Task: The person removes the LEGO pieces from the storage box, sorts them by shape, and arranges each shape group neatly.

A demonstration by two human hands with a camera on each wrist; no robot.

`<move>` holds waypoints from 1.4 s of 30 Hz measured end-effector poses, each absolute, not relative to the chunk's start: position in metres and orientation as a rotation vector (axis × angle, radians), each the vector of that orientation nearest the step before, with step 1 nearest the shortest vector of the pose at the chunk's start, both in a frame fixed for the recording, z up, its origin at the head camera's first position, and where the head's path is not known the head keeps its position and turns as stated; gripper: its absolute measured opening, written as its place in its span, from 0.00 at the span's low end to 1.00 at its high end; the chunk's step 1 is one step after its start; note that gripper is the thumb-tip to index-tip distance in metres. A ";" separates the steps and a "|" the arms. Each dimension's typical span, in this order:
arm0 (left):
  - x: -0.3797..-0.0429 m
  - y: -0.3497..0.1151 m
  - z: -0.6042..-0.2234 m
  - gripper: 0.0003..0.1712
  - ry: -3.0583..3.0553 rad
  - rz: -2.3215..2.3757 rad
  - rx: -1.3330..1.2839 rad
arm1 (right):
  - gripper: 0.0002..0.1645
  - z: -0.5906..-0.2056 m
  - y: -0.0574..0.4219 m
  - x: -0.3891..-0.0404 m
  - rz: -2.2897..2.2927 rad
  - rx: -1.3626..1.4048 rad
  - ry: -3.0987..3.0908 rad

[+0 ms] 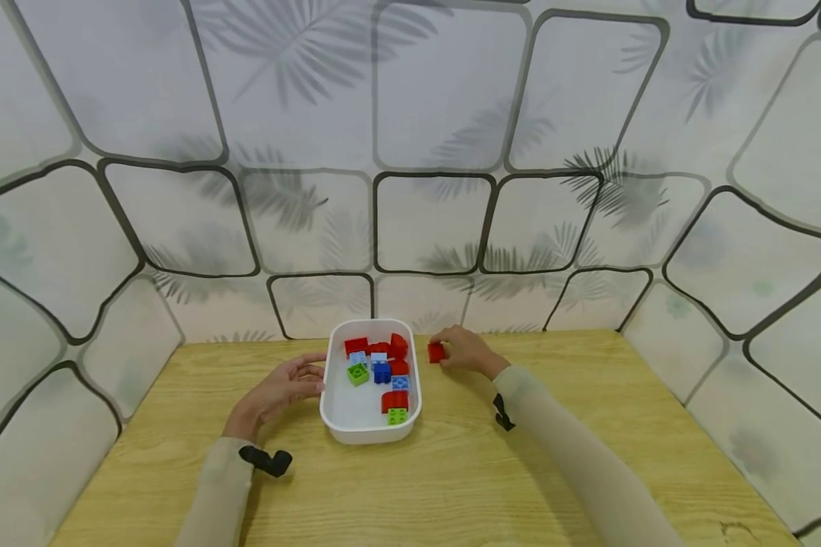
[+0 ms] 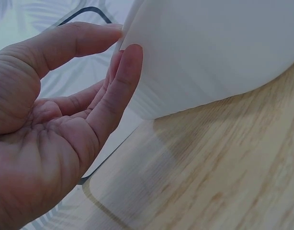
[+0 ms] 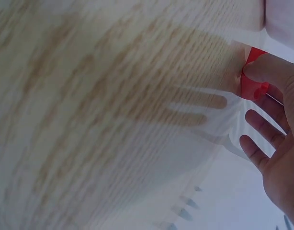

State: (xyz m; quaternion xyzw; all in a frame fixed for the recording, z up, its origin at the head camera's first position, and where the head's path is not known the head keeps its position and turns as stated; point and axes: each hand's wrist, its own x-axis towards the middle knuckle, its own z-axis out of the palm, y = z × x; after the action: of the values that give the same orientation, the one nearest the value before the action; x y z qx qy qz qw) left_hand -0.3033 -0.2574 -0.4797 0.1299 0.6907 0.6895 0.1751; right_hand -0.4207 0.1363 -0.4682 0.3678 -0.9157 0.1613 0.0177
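Evidently the right hand (image 1: 465, 351) has a pinch on a small red brick (image 1: 435, 352), thumb on one side and fingertip on the other, its remaining fingers spread free. Taking the white tray (image 1: 349, 412) as the dial in the head view, that brick sits outside the wall at about two o'clock; whether its underside touches the tabletop (image 1: 383, 494) I cannot tell. At nine o'clock the left hand (image 1: 283, 391) is unclenched, its loosely bent fingers resting against the tray's outer wall rather than gripping it.

Inside, a rounded red piece (image 1: 398, 346) lies toward one o'clock, a dark blue brick (image 1: 381, 372) near the centre, and a lime brick (image 1: 397, 416) toward five, while the floor between six and nine o'clock is bare.

The likeliest trouble, I judge, is the fingertip pinch: so little of the brick is covered that it could twist or pop out if squeezed off-centre. Carried too low toward the tray, it could catch the rim at two or three o'clock. Let go over the crowded side, it might bounce off the pieces there and tumble out. A push from the left hand could also slide the tray toward three o'clock, since nothing visible braces that side.
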 end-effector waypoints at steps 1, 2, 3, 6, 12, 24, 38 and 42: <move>-0.303 -0.257 -0.480 0.42 1.958 1.953 0.367 | 0.24 -0.468 0.136 -0.421 0.496 1.142 -2.848; -0.303 -0.257 -0.480 0.42 1.960 1.952 0.367 | 0.25 -0.468 0.136 -0.421 0.488 1.141 -2.851; -0.303 -0.257 -0.481 0.42 1.962 1.951 0.366 | 0.25 -0.469 0.136 -0.421 0.484 1.143 -2.852; -0.303 -0.257 -0.481 0.41 1.970 1.948 0.355 | 0.26 -0.469 0.136 -0.421 0.490 1.143 -2.861; -0.303 -0.257 -0.482 0.41 1.974 1.941 0.337 | 0.29 -0.467 0.137 -0.419 0.503 1.133 -2.884; -0.301 -0.258 -0.480 0.42 2.002 1.920 0.328 | 0.28 -0.433 0.121 -0.401 0.546 1.276 -2.781; -0.304 -0.258 -0.480 0.41 1.990 1.923 0.342 | 0.26 -0.390 0.090 -0.362 0.571 1.486 -2.725; -0.304 -0.258 -0.480 0.42 1.987 1.930 0.339 | 0.26 -0.388 0.079 -0.356 0.449 1.584 -2.734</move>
State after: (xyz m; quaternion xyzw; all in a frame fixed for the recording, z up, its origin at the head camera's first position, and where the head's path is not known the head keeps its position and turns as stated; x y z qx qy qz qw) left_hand -0.3037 -0.2576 -0.4799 0.1197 0.7011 0.6809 0.1747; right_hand -0.3563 0.0794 -0.3882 0.4964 -0.8563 0.1406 -0.0248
